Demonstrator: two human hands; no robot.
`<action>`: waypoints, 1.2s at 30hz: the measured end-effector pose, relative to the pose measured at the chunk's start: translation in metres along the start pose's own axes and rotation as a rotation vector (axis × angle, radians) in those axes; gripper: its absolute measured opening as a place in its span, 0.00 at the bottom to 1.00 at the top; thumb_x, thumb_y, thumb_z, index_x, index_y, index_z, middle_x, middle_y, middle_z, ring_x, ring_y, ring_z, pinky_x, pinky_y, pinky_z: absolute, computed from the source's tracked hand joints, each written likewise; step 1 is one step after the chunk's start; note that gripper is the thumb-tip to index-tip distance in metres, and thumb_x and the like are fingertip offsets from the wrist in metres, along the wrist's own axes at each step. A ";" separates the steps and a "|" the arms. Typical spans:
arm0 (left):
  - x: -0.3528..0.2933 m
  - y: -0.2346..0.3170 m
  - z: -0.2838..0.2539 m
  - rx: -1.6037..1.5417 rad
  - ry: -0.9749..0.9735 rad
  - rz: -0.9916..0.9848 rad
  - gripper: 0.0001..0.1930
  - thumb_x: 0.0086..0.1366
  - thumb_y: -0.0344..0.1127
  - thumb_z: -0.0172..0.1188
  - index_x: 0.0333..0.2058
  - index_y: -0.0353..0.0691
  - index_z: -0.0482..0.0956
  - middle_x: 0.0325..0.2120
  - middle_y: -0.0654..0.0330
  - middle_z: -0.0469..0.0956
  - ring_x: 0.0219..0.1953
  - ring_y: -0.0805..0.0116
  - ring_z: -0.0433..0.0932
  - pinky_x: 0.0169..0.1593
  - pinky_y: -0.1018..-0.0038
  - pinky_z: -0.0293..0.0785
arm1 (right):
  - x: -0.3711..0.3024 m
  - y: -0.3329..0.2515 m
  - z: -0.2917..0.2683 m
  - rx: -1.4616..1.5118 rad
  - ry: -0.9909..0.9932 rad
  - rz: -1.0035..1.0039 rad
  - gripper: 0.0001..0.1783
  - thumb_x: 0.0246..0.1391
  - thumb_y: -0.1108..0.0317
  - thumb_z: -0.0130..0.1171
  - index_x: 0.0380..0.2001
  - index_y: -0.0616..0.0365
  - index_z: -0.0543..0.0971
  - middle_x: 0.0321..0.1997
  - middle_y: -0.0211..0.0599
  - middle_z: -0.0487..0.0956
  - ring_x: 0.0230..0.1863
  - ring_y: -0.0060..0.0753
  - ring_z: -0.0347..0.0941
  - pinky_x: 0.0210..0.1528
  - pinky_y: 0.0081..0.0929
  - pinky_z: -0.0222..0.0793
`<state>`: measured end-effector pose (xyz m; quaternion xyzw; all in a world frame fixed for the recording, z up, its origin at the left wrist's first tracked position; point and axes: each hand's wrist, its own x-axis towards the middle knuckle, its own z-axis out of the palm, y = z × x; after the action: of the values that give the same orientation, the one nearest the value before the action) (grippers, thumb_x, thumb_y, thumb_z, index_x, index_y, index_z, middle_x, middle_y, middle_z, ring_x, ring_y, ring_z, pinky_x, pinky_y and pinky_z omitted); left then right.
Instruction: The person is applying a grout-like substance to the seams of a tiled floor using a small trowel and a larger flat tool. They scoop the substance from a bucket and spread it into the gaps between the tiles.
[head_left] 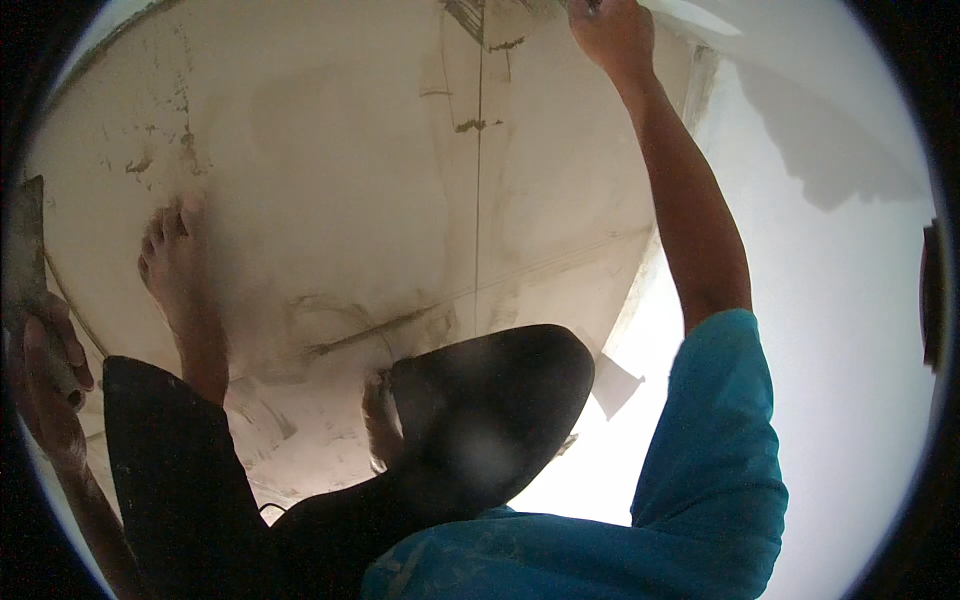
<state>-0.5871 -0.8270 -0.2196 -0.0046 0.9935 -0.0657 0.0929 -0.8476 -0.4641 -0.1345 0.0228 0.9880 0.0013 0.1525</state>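
Observation:
At the far left edge, my left hand [50, 375] has its fingers wrapped round a flat grey trowel [25, 235], held upright; the rim of the picture cuts part of it off. The round end of its handle pokes out below the fingers. My right arm reaches far forward, and my right hand [612, 38] is closed near the top edge. A bit of something dark shows in its grip, too cut off to name. Below it spreads a dusty beige tiled floor [340, 190], with a dark joint line and smudges of grey material on it.
A white wall [830, 330] rises along the right, with a shadow on it. My bare foot [178, 255] is planted on the floor at the left; my bent knee in black trousers [490, 400] is in the middle. A dark object [932, 295] sits at the right rim.

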 end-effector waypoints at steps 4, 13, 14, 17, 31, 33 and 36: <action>0.009 0.002 0.001 -0.002 0.014 0.014 0.18 0.60 0.31 0.50 0.50 0.43 0.69 0.47 0.52 0.70 0.49 0.52 0.69 0.48 0.60 0.67 | 0.026 0.017 0.048 -0.073 0.419 -0.311 0.20 0.55 0.61 0.53 0.48 0.60 0.76 0.42 0.47 0.80 0.44 0.46 0.75 0.49 0.39 0.69; -0.006 0.007 0.009 0.054 -0.018 0.053 0.19 0.59 0.29 0.51 0.51 0.43 0.69 0.49 0.51 0.71 0.51 0.50 0.70 0.50 0.58 0.68 | -0.030 0.013 0.039 0.108 0.033 -0.904 0.18 0.54 0.63 0.53 0.47 0.55 0.77 0.45 0.46 0.78 0.49 0.45 0.73 0.52 0.40 0.67; -0.003 0.010 0.002 0.053 -0.015 0.064 0.20 0.59 0.29 0.51 0.51 0.43 0.69 0.50 0.51 0.71 0.52 0.50 0.70 0.50 0.58 0.68 | -0.037 0.022 0.043 0.076 0.065 -0.911 0.18 0.52 0.67 0.55 0.47 0.52 0.77 0.46 0.42 0.78 0.48 0.42 0.74 0.51 0.38 0.68; 0.000 0.022 -0.054 0.085 -0.053 0.077 0.20 0.59 0.29 0.51 0.52 0.42 0.68 0.50 0.50 0.71 0.53 0.50 0.69 0.52 0.58 0.67 | -0.074 0.036 0.075 0.023 0.120 -0.922 0.24 0.45 0.77 0.58 0.48 0.44 0.77 0.49 0.32 0.78 0.47 0.35 0.76 0.48 0.35 0.68; -0.011 -0.025 0.039 0.049 -0.167 0.007 0.24 0.66 0.51 0.45 0.58 0.50 0.63 0.57 0.59 0.66 0.59 0.54 0.64 0.61 0.55 0.58 | -0.078 0.045 0.046 0.487 -0.303 -0.351 0.21 0.51 0.71 0.53 0.50 0.54 0.76 0.42 0.37 0.79 0.44 0.27 0.76 0.49 0.27 0.71; -0.008 -0.021 0.039 -0.026 -0.069 -0.030 0.22 0.63 0.41 0.47 0.56 0.46 0.65 0.54 0.56 0.68 0.57 0.52 0.66 0.58 0.56 0.61 | -0.059 0.044 0.043 0.211 -0.474 -0.328 0.21 0.51 0.70 0.52 0.51 0.52 0.76 0.42 0.36 0.80 0.44 0.27 0.76 0.49 0.29 0.71; -0.006 -0.006 0.029 -0.108 0.032 -0.046 0.21 0.59 0.29 0.50 0.53 0.41 0.67 0.51 0.51 0.70 0.54 0.50 0.68 0.55 0.58 0.65 | -0.051 0.040 0.051 0.088 -0.155 -0.368 0.20 0.52 0.64 0.57 0.49 0.53 0.76 0.44 0.37 0.79 0.46 0.34 0.76 0.50 0.34 0.71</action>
<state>-0.5754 -0.8369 -0.2463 -0.0314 0.9966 -0.0141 0.0752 -0.7822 -0.4263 -0.1674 -0.1513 0.9600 -0.0717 0.2245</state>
